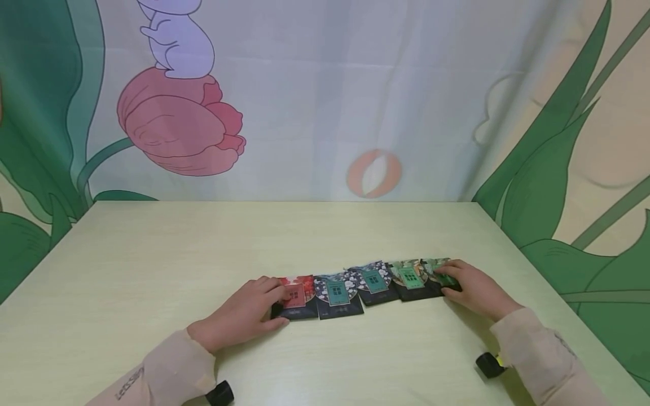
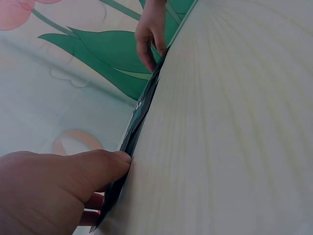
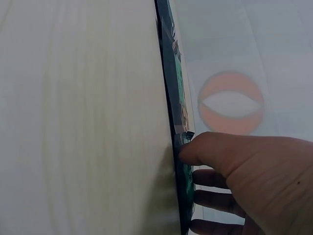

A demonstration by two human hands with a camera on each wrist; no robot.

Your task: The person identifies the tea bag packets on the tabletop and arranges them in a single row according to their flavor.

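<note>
A row of flat, dark-bottomed printed packets lies on the table, several side by side. At its left end is a red packet (image 1: 299, 298); my left hand (image 1: 249, 307) holds its left side, fingers over the top and thumb by the near edge. Beside it come a blue floral packet (image 1: 337, 294) and a second blue floral packet (image 1: 374, 283), slightly higher. A green packet (image 1: 410, 280) follows. My right hand (image 1: 474, 287) grips the rightmost green packet (image 1: 435, 269), partly covering it. Its thumb touches the near side in the right wrist view.
The pale wooden table (image 1: 167, 254) reaches back to a printed curtain (image 1: 304, 113) with leaves and a pink flower. A black wrist device (image 1: 220, 393) sits under the left sleeve, another black device (image 1: 490, 365) by the right sleeve.
</note>
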